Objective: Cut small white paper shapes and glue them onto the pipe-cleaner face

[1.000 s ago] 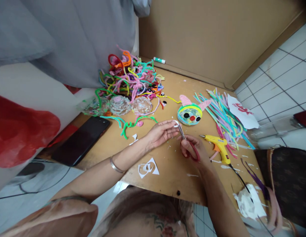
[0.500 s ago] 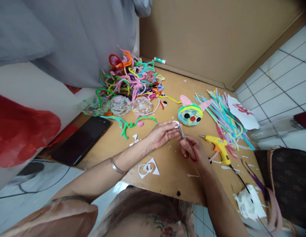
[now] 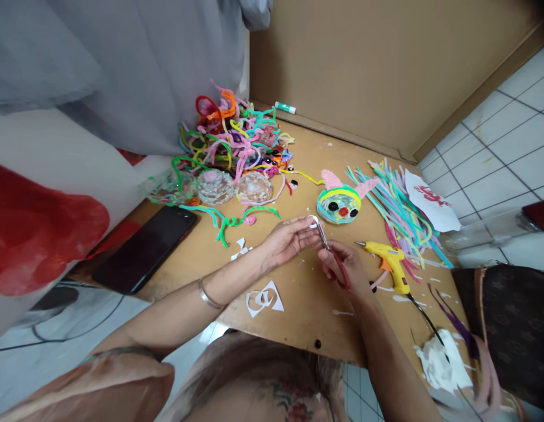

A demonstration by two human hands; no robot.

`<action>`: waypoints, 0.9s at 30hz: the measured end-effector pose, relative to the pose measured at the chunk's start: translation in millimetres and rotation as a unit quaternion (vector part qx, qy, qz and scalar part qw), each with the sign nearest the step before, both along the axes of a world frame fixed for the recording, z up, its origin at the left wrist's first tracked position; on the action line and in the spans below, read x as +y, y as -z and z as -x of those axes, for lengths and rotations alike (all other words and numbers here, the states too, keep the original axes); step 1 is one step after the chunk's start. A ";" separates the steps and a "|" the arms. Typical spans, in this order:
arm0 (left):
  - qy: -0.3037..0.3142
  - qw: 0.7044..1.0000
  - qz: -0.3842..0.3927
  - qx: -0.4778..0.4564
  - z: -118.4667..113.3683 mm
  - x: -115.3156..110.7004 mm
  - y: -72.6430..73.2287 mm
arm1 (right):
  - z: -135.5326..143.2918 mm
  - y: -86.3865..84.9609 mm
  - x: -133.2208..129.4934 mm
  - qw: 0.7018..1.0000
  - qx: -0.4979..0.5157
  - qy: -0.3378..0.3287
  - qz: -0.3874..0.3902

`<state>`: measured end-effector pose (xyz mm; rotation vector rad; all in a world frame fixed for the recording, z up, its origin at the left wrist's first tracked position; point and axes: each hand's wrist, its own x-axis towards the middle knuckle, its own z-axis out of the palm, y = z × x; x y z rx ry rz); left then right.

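Note:
Between the fingertips of my left hand (image 3: 291, 239) is a small white paper ring (image 3: 313, 221). My right hand (image 3: 344, 264) holds red-handled scissors (image 3: 341, 271), their blades pointing up at the paper's edge. Just beyond my hands sits a round face decoration (image 3: 339, 205) with pink ears, black eyes and a red nose. White paper with cut-out curves (image 3: 278, 298) lies nearer the front edge, and smaller white scraps (image 3: 240, 249) are beside my left forearm.
A yellow glue gun (image 3: 392, 264) lies right of my right hand, its cord trailing frontward. Bundled pipe cleaners (image 3: 399, 205) lie behind it. A colourful pile (image 3: 236, 140) fills the back left, near a black phone (image 3: 144, 249). A brown bag (image 3: 513, 328) stands at the right.
The scissor handles have drawn slightly closer together in my right hand. My left hand stays in nearly the same place with the paper.

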<state>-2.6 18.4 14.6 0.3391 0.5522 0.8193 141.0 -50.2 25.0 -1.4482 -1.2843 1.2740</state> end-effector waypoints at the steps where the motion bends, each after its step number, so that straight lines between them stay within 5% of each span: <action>1: 0.001 1.000 0.001 0.002 0.1 0.1 -0.2 | -0.6 1.1 0.0 1.000 -0.001 -0.001 -0.001; 27: 0.034 0.999 -0.015 -0.005 2.9 1.7 1.3 | -11.4 10.6 -2.1 0.999 0.000 -0.036 -0.023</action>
